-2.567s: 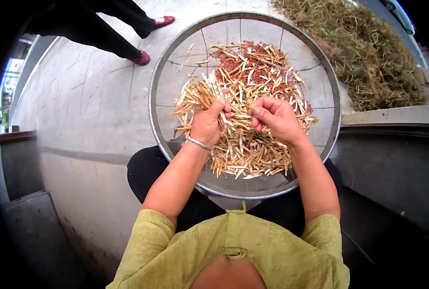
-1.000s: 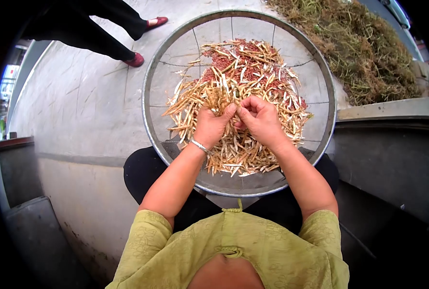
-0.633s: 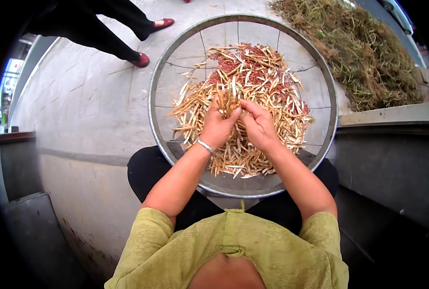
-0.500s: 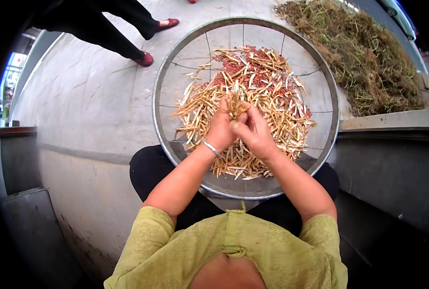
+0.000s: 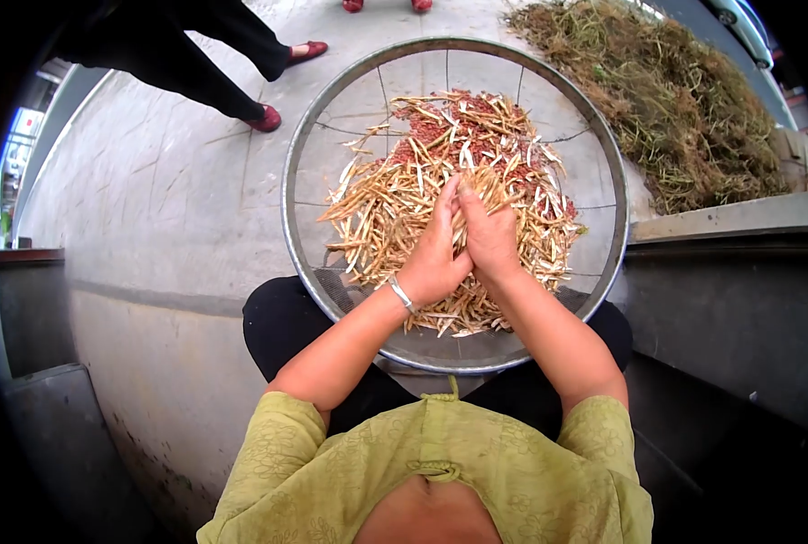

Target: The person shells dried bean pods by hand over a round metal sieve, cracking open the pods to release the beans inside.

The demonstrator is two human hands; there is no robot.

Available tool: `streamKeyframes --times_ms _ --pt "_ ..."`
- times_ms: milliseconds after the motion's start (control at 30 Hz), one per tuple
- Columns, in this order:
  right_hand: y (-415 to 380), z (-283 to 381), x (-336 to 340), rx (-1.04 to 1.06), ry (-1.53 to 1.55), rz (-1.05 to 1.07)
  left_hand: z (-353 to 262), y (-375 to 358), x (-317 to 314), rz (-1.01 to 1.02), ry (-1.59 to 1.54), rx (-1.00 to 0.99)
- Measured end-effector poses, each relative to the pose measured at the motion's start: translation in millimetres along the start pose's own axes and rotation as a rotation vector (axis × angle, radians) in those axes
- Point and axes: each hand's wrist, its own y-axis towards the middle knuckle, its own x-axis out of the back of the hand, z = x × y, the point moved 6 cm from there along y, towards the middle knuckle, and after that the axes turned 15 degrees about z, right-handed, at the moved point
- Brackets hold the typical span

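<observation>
A round metal-rimmed sieve point(image 5: 292, 195) rests across my lap. Dry tan bean pods point(image 5: 377, 213) are heaped in it, with small red beans point(image 5: 477, 113) showing mostly at the far side. My left hand point(image 5: 436, 258) and my right hand point(image 5: 492, 238) press together over the middle of the heap, palms facing and thumbs on top. A bunch of pods is held between them; much of it is hidden by the fingers. A silver bracelet point(image 5: 402, 295) circles my left wrist.
Dried plants point(image 5: 658, 109) lie in a large pile at the upper right, beside a low ledge point(image 5: 730, 218). A person in black trousers point(image 5: 214, 63) and red shoes stands at the upper left. Another pair of red shoes point(image 5: 386, 5) shows at the top edge.
My hands have gone from fingering a raised clump of pods to pressing palm to palm around pods, lower over the heap. More of the far red shoes is visible.
</observation>
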Motion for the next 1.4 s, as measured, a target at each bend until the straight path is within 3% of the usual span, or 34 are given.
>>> streamKeyframes --times_ms 67,133,167,200,267,333,400,467,567,600,667,700,833,933,967,1033,1167,1233,1267,1333,1367,1400 --pt "9.0 -18.9 20.4 -0.058 -0.138 -0.066 1.5 -1.3 -8.0 0.055 -0.008 -0.011" --pt "9.8 -15.7 20.0 -0.114 0.069 -0.136 -1.8 -5.5 -17.1 0.069 0.01 -0.019" --pt "5.7 -9.9 17.1 -0.129 0.156 -0.099 -2.1 -5.7 -22.1 0.076 0.228 -0.06" --pt "3.9 -4.7 17.9 -0.127 0.155 -0.108 -6.3 -5.8 -25.8 0.084 0.224 -0.063" --pt "2.1 -8.6 20.4 -0.209 0.514 -0.146 -24.5 -9.3 -35.4 0.084 0.224 -0.171" --pt "8.0 -15.8 26.6 -0.169 0.689 -0.08 -27.8 -14.7 -46.0 0.086 0.238 -0.16" --pt "10.0 -15.2 39.4 -0.13 0.839 -0.128 -40.9 -19.5 -52.0 0.092 0.308 -0.281" --pt "8.0 3.4 46.1 -0.106 1.012 -0.092 -40.5 -21.6 -53.8 0.182 0.178 -0.262" --pt "-9.6 34.1 61.9 -0.047 1.293 0.155 -45.5 -22.1 -47.4 0.159 0.009 -0.351" --pt "-19.7 43.6 70.6 -0.017 1.295 0.122 -42.2 -21.6 -45.7 0.157 -0.045 -0.36" --pt "-48.3 73.6 91.4 0.061 1.31 0.273 -29.1 -20.0 -41.9 0.113 -0.05 -0.335" --pt "-65.8 87.9 107.0 0.118 1.303 0.224 -26.7 -19.4 -41.2 0.098 -0.074 -0.351" --pt "-153.2 109.9 197.0 0.364 1.076 0.043 -19.9 -14.6 -42.7 0.075 -0.111 -0.309" --pt "-229.6 82.2 275.9 0.376 0.683 -0.37 -22.6 -12.4 -47.8 0.06 -0.084 -0.295" --pt "-247.7 68.7 290.1 0.389 0.686 -0.39 -23.7 -12.0 -49.9 0.071 -0.044 -0.313" --pt "-297.5 28.3 329.0 0.195 0.406 -0.833 -24.3 -8.7 -52.3 0.071 -0.024 -0.304" --pt "-364.1 -79.2 400.5 -0.043 0.22 -1.066 -19.1 -4.5 -55.5 0.054 0.012 -0.264" --pt "-396.3 -132.7 443.2 -0.375 -0.094 -1.205 -16.6 -4.0 -56.7 0.062 0.027 -0.248" --pt "-409.5 -147.9 460.7 -0.38 -0.088 -1.201 -15.4 -3.5 -57.2 0.072 0.035 -0.236" --pt "-422.8 -124.9 465.9 -0.945 -0.683 -1.333 -14.4 -1.6 -56.1 0.075 0.048 -0.229" --pt "-424.2 -113.2 464.8 -0.974 -0.799 -1.455 -13.5 -1.3 -55.5 0.071 0.031 -0.225" --pt "-414.2 -93.4 451.2 -0.971 -0.807 -1.447 -12.6 -2.2 -54.6 0.065 0.012 -0.219"
